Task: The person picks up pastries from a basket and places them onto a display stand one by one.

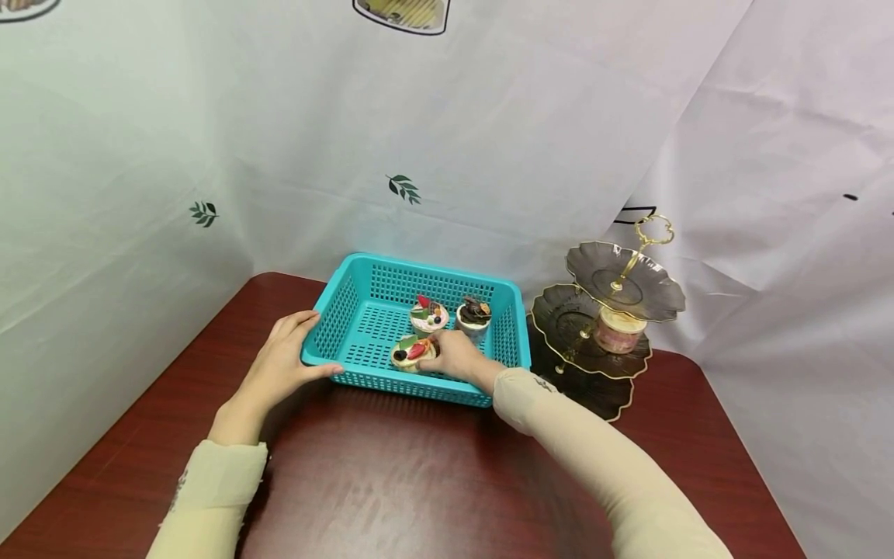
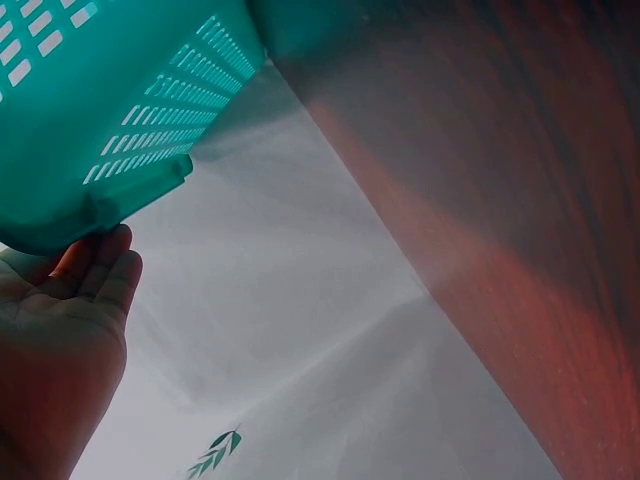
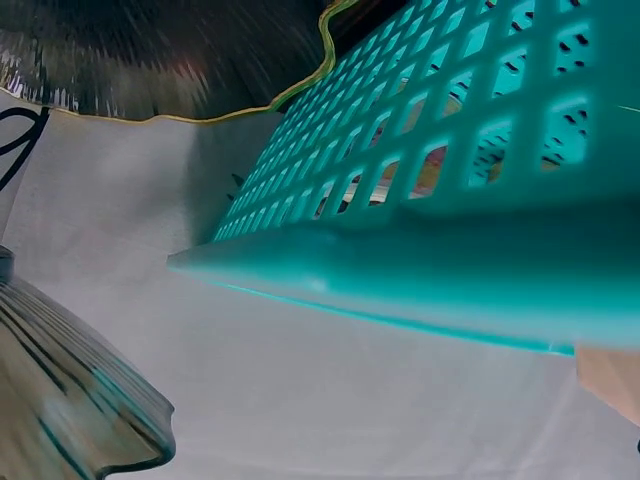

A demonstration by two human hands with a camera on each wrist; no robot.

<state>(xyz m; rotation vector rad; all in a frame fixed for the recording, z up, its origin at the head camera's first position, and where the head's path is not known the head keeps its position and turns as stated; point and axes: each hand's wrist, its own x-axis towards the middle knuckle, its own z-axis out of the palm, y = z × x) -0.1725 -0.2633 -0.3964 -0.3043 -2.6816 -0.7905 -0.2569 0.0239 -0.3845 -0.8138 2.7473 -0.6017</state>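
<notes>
A turquoise plastic basket [image 1: 412, 272] stands on the table with several small toy-like cakes inside. My left hand [image 1: 282, 361] grips its front left corner, thumb along the front rim and fingers at the left rim. In the left wrist view, the fingers [image 2: 115, 270] meet the rim. My right hand [image 1: 457, 357] reaches over the front rim and holds a fruit-topped cupcake [image 1: 407, 353] between thumb and fingers. Behind it sit a pink-cream cupcake [image 1: 428, 317] with a strawberry and a chocolate-topped cupcake [image 1: 473, 317]. The right wrist view shows mainly the basket's wall [image 3: 480, 100].
Right of the basket, a tiered dark stand [image 1: 625, 276] with gold-edged plates and a gold handle [image 1: 654, 230] stands close by. A round pink-sided cake [image 1: 618, 330] sits on its middle plate. The dark red table [image 1: 391, 473] meets pale cloth walls [image 1: 475, 140] behind.
</notes>
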